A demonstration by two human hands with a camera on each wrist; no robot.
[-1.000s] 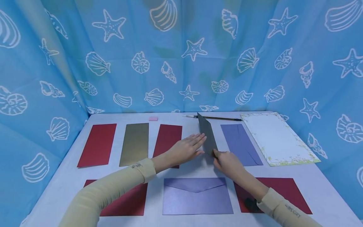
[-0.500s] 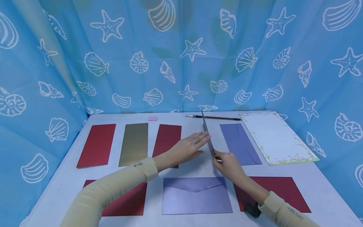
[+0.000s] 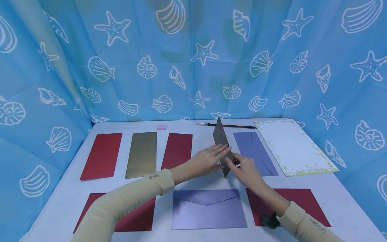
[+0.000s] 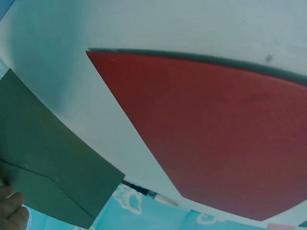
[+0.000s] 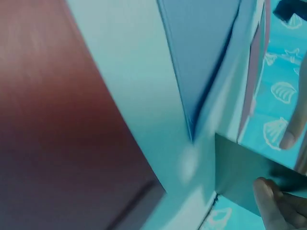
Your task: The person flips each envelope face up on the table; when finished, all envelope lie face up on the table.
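Observation:
A grey-brown envelope (image 3: 220,134) stands on edge above the middle of the table, its flap line showing in the left wrist view. My right hand (image 3: 246,170) pinches it near its lower right edge, the thumb on the face turned toward the left hand. Against that same face lie the straight fingers of my left hand (image 3: 207,162). Just right of the envelope a purple envelope (image 3: 255,151) lies flat. Left of it is a dark red envelope (image 3: 178,148), partly behind the left hand. The right wrist view shows the thumb on the grey-brown envelope (image 5: 235,167).
Back row left holds a red envelope (image 3: 101,156) and a gold envelope (image 3: 141,154). In front lie a purple envelope (image 3: 209,211) and two dark red ones, partly under the arms. A brush (image 3: 239,126), pink eraser (image 3: 161,127) and bordered paper (image 3: 290,144) lie farther back.
The grey-brown envelope has turned from broadside to edge-on and back to showing its left face, moving slightly right. The right hand's grip has shifted up its edge; the left hand moved right with it.

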